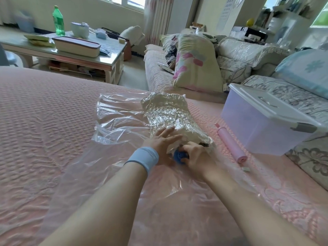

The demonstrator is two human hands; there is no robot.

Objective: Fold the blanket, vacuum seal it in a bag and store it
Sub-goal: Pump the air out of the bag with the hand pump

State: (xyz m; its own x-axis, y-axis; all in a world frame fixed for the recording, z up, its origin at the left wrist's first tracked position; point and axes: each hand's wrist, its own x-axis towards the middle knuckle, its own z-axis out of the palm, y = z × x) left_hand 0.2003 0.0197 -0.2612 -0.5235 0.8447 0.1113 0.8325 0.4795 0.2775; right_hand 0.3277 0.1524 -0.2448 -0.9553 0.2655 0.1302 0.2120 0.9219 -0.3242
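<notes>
I'm sealing: left hand [160,142] flat on the shrunken clear plastic bag [170,110], right hand [194,153] seemingly gripping its blue round valve cap [179,156]; next, I judge, lift it.

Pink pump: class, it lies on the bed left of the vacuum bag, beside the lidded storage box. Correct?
No. The head view shows the pink pump lying on the bed right of the vacuum bag, not left, beside the lidded storage box.
</notes>
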